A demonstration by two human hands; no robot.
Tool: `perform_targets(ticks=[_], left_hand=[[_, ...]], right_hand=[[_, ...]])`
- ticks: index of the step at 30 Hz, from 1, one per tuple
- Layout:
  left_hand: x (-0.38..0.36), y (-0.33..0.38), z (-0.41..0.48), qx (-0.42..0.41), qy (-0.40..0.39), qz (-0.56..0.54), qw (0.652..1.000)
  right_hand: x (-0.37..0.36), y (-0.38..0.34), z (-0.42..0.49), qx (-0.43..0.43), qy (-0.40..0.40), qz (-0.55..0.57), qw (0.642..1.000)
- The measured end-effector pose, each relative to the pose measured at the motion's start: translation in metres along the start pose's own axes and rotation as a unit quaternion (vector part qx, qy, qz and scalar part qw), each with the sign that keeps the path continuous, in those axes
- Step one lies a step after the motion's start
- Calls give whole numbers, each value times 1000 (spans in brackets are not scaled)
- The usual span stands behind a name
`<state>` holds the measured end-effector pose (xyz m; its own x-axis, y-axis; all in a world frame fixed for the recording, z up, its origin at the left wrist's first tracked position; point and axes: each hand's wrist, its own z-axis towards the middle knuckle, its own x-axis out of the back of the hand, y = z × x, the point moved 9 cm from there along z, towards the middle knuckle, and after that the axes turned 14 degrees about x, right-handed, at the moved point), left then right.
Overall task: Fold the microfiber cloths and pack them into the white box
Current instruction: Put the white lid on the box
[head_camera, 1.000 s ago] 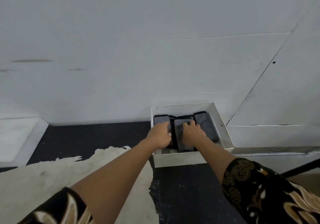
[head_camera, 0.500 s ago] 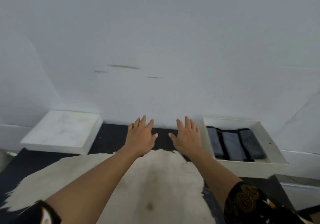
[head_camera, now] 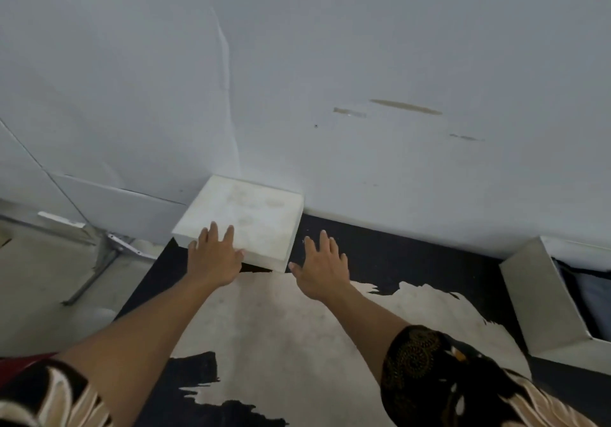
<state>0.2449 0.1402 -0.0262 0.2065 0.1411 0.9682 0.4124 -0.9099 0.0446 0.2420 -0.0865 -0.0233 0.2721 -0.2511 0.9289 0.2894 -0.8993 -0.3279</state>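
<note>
Both grips are spread, holding nothing: the left grip [head_camera: 215, 258] over the near edge of the lid [head_camera: 254, 215], the right grip [head_camera: 322, 268] just beside it. Well right of them, the white box [head_camera: 535, 301] holds dark cloths [head_camera: 595, 297].

Matt white lid [head_camera: 244, 220], scuffed; black tabletop [head_camera: 380, 251] worn rough to pale patches

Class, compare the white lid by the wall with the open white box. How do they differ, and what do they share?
The white lid shows a closed flat top; the white box is open, with dark cloths inside. The lid is wholly in view; the box is cut off at the right. The left hand reaches over the lid; no hand nears the box. Both are white and rectangular.
</note>
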Motion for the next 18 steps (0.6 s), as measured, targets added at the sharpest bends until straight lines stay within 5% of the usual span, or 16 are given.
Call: perform_targets(ticks=[9, 14, 18], left_hand=[[-17, -81, 95, 121, -62, -73, 988], [-17, -92, 121, 146, -93, -220, 960], [-31, -108, 121, 179, -114, -227, 950]], right_hand=[[-44, -32, 62, -16, -63, 103, 993], [-52, -15, 75, -150, 46, 349, 924], [-60, 10, 72, -223, 57, 326, 917]])
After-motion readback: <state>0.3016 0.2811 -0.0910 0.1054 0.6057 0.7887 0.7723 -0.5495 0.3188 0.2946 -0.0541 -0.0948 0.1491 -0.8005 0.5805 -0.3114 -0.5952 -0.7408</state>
